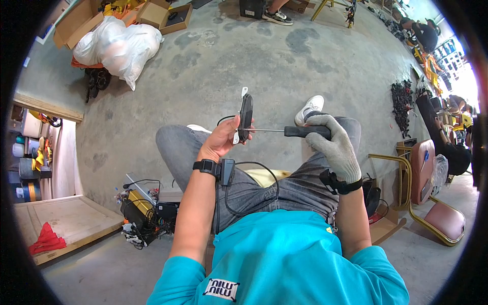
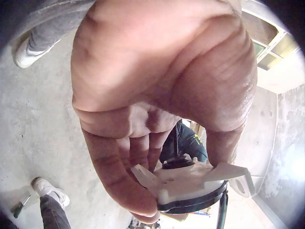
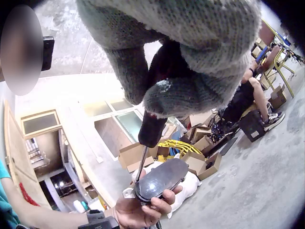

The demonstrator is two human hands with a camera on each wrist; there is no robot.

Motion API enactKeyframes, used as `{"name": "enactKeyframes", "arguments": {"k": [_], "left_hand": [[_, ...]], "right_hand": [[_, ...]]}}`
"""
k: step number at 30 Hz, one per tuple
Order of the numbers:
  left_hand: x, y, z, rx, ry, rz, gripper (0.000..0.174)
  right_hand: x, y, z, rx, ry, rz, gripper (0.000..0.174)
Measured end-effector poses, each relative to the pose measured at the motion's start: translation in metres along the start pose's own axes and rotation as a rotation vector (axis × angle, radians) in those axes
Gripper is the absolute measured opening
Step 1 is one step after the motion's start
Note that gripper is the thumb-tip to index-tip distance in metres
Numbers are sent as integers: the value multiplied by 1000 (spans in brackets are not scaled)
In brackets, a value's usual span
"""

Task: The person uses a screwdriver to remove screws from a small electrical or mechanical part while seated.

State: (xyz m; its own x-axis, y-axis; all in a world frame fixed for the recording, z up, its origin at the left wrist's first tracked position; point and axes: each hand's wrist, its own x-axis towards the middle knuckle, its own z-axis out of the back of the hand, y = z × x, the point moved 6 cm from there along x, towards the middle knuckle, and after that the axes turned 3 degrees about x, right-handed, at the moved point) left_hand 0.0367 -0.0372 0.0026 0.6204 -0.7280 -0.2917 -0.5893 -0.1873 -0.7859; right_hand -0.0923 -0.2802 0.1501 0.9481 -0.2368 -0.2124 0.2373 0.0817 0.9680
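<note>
A dark oval device (image 1: 246, 112) with light metal tabs at its ends is gripped by the bare left hand (image 1: 221, 138). In the left wrist view its pale back side (image 2: 188, 183) lies between thumb and fingers. The gloved right hand (image 1: 336, 147) grips the black handle of a screwdriver (image 1: 305, 131), whose shaft points left and meets the device near its lower end. In the right wrist view the glove (image 3: 186, 62) curls round the handle, and the shaft reaches the device (image 3: 162, 179) beside a metal tab. The exact tip contact is hidden.
White bags (image 1: 119, 48) and open cardboard boxes (image 1: 165, 18) lie at the upper left. At the right is a tipped chair (image 1: 442, 218). Cables and electronics (image 1: 147, 208) sit at the lower left, near a wooden panel (image 1: 76, 221) with a red cloth (image 1: 47, 240).
</note>
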Motion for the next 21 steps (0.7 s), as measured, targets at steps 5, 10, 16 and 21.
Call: {"name": "enactKeyframes", "arguments": {"k": [5, 10, 16, 21], "left_hand": [[0, 1, 0, 2, -13, -5, 70], [1, 1, 1, -7, -12, -5, 69], [1, 3, 3, -7, -23, 10, 67], [1, 5, 6, -7, -43, 24, 64]], "right_hand": [[1, 2, -1, -14, 9, 18, 31], [2, 5, -2, -37, 22, 23, 32], [2, 6, -2, -64, 27, 63, 31], [1, 9, -3, -105, 36, 59, 32]]}}
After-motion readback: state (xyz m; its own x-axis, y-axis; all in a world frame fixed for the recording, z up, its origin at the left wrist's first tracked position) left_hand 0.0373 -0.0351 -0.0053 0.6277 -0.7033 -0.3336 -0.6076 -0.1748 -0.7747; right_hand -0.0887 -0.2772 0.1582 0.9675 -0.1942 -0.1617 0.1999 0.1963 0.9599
